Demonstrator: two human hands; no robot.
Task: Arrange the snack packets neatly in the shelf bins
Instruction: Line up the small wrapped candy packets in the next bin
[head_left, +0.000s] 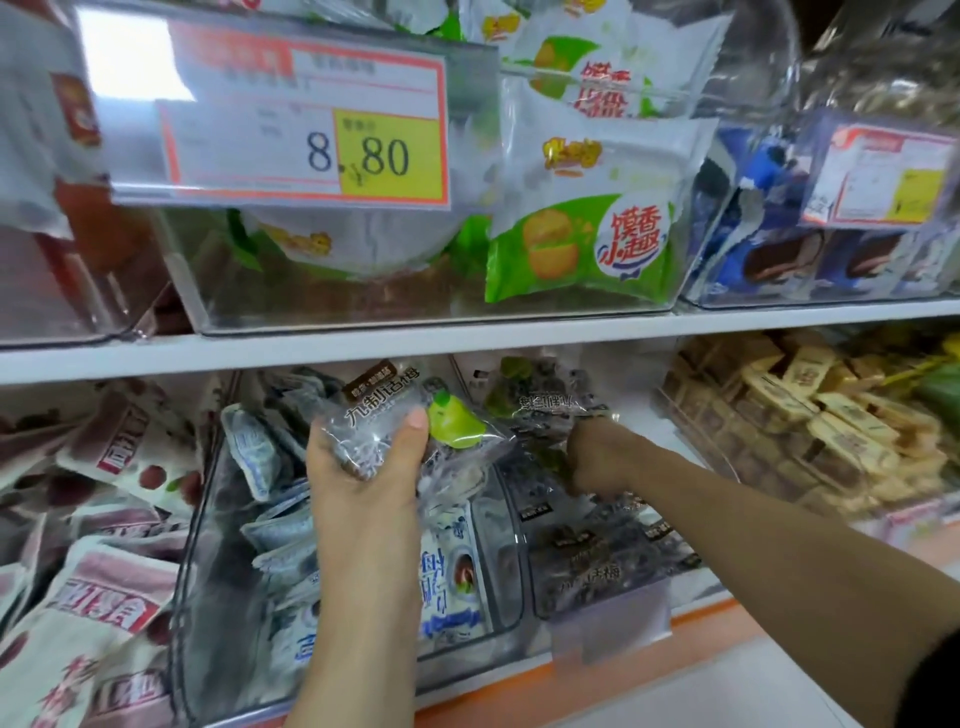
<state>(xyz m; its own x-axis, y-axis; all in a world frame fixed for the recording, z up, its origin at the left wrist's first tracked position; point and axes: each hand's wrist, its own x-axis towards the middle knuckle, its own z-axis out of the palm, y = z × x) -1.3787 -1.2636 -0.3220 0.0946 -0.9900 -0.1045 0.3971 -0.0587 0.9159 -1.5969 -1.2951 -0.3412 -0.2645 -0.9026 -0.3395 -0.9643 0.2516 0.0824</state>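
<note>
My left hand (363, 467) grips a clear snack packet (400, 415) with dark plums inside and a green fruit picture, held up in front of the lower shelf. My right hand (602, 457) reaches into the clear bin (597, 597) on the lower shelf and holds another dark plum packet (561, 405) of the same kind by its edge. Several more dark plum packets lie in that bin. The clear bin to its left (218, 571) holds several blue-and-white packets (447, 582).
Upper shelf bins hold green-and-white bun packets (582, 249) and blue packets (779, 249); a price card reading 8.80 (311, 140) hangs in front. Red-and-white packets (104, 519) fill the lower left. Tan boxed snacks (810, 426) sit in the lower right bin.
</note>
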